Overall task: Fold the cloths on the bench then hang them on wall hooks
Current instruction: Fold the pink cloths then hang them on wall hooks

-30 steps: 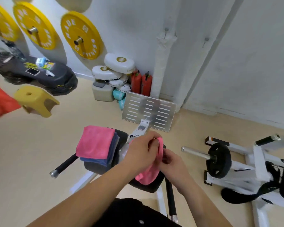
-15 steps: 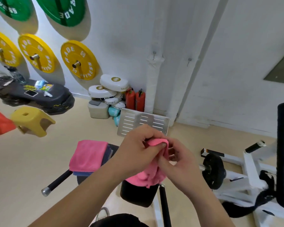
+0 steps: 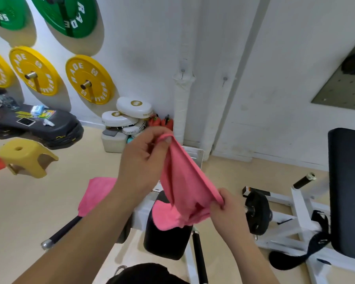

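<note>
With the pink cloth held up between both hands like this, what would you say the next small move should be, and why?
Probably draw the hands apart to pull the pink microfibre cloth flat. The left hand pinches its upper edge and the right hand a lower corner, but the cloth hangs bunched between them, its bottom draped on the black bench pad, so it cannot yet fold neatly.

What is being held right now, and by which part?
A pink cloth, stretched between both hands: the left hand pinches its upper edge, the right hand grips the lower end.
</note>
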The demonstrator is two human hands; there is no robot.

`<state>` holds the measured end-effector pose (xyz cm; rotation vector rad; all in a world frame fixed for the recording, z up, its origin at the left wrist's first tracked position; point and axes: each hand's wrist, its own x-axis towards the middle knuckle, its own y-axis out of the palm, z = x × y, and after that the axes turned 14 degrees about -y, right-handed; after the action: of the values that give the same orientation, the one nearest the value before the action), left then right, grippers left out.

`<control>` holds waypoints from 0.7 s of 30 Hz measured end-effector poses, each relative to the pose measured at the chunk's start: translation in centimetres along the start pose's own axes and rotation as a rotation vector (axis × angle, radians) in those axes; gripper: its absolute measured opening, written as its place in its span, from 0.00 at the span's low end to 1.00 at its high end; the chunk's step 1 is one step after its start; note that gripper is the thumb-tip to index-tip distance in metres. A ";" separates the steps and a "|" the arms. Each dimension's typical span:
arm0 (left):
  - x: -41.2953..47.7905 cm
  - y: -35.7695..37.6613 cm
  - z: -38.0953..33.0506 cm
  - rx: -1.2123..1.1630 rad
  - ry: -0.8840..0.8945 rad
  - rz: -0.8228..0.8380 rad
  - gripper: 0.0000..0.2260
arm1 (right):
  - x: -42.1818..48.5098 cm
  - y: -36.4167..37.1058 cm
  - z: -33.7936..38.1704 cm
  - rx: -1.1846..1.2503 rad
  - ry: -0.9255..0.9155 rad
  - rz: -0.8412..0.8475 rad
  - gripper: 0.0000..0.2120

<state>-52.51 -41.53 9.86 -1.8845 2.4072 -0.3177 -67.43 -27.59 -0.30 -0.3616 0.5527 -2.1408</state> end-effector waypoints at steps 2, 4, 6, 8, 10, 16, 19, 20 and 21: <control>1.0 -1.4 -0.6 -0.038 0.044 -0.140 0.10 | -0.6 -0.5 -1.0 0.036 0.053 -0.077 0.16; 1.6 -2.6 -0.8 0.018 0.086 -0.195 0.10 | -1.0 -1.7 -1.3 0.081 0.059 -0.159 0.15; 1.4 -2.9 -0.2 0.078 0.065 -0.080 0.12 | -0.9 -2.6 -0.9 0.119 0.020 -0.181 0.14; 0.5 -2.4 0.7 0.137 0.009 0.088 0.13 | -0.9 -2.9 0.0 0.140 -0.005 -0.131 0.14; -0.8 -1.5 2.1 0.216 -0.051 0.249 0.11 | -1.1 -2.6 0.9 0.132 -0.014 -0.077 0.12; -4.9 2.1 7.3 0.401 -0.144 0.599 0.19 | -2.0 -1.4 3.3 0.241 -0.047 0.008 0.07; -5.3 2.5 8.5 0.465 -0.026 0.567 0.11 | -1.9 -1.4 3.2 0.150 -0.120 0.057 0.06; -5.2 2.4 8.6 0.450 -0.014 0.531 0.09 | -1.9 -1.5 2.6 0.131 -0.113 0.083 0.06; -5.1 2.2 8.6 0.445 -0.019 0.493 0.09 | -1.8 -1.8 2.1 0.126 -0.092 0.133 0.06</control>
<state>-51.76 -37.11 0.60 -1.0729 2.4209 -0.7122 -66.66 -25.72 2.34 -0.3412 0.3764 -2.0084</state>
